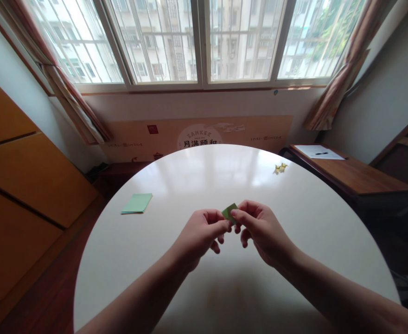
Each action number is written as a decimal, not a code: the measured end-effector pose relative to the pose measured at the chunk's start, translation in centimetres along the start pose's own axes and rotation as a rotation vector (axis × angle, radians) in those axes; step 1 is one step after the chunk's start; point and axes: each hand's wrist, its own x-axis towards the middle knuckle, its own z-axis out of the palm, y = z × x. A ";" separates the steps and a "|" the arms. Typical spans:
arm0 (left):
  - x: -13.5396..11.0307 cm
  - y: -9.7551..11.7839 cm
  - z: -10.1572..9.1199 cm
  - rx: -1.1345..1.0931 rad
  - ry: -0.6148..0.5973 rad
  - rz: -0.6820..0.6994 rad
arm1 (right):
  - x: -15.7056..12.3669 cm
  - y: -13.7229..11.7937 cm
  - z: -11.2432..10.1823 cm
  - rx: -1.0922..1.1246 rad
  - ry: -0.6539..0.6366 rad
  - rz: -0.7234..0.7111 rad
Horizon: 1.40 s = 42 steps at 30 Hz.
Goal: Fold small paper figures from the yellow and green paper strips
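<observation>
A small folded piece of green paper (229, 213) is held up between my two hands, above the middle of the white round table (245, 287). My left hand (201, 234) pinches its lower left edge between thumb and forefinger. On the other side, my right hand (264, 229) grips the right edge with thumb and fingers. The remaining fingers of both hands curl loosely below the paper. Part of the paper is hidden behind my fingertips.
To the left on the table lies a stack of light green paper squares (137, 203). Small yellowish folded paper figures (280, 168) stand at the far right. Beyond the table's right edge is a wooden desk (360, 174) bearing a white sheet (315, 151) and a pen (321, 153).
</observation>
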 end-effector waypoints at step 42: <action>0.0 -0.3 -0.1 0.148 0.232 0.251 | 0.0 0.8 0.4 -0.026 -0.046 0.017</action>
